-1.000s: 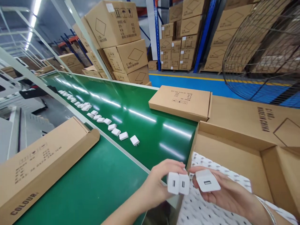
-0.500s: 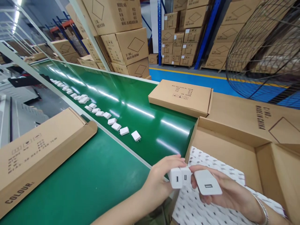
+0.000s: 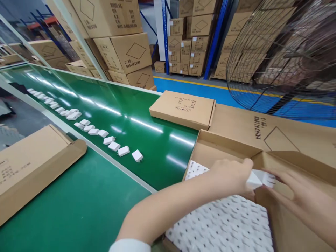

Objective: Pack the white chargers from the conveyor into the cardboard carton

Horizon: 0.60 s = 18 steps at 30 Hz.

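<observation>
My left hand reaches across the open carton, its fingers closed on a white USB charger. Facing it, my right hand pinches more white charger plugs between thumb and fingers. The held pieces meet between the hands and are blurred, so I cannot tell how many there are. Below them, tightly packed rows of white chargers with small dark slots fill the near part of the carton. My left palm is turned away and hides part of what it grips.
Several loose white chargers lie in a line on the green conveyor belt. A closed flat carton rests across the belt's far side. Another carton lies at left. A wire fan stands at upper right, with stacked boxes behind.
Both hands have moved right and farther over the carton, carrying the chargers, which are now brought together. The view has turned right, so the belt and boxes appear shifted left.
</observation>
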Each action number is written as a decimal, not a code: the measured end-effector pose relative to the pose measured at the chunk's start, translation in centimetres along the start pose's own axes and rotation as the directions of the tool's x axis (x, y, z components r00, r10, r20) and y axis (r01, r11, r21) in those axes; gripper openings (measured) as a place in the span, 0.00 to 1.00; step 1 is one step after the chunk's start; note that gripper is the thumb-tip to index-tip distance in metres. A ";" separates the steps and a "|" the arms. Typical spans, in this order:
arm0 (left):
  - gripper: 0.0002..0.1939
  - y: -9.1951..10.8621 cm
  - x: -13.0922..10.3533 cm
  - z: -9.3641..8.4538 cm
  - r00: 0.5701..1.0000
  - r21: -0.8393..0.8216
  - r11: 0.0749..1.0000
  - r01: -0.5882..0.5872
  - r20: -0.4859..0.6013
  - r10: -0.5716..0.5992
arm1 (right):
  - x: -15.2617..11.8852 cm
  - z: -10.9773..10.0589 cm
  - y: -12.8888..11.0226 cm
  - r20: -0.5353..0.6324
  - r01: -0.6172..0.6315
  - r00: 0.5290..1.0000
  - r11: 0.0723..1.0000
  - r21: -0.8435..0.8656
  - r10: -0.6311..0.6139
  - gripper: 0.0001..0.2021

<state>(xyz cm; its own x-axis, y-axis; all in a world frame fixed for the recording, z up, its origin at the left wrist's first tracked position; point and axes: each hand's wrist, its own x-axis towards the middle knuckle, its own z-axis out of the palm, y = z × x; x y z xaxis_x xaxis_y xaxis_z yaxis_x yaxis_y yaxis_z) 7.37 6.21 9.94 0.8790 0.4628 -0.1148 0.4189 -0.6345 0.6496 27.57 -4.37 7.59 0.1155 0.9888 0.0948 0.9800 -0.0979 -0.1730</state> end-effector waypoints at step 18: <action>0.18 -1.1 3.6 3.7 0.969 0.103 0.993 -0.065 0.246 0.038 | -3.4 4.3 0.5 0.194 0.061 0.977 0.988 0.142 -0.088 0.18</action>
<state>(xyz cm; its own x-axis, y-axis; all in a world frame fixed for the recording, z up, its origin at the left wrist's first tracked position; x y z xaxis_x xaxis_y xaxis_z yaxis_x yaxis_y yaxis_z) 10.92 6.36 6.04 0.9232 0.2720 -0.2714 0.3822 -0.7234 0.5750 26.99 -7.32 2.96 -0.0052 0.9966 -0.0818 0.9524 -0.0200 -0.3042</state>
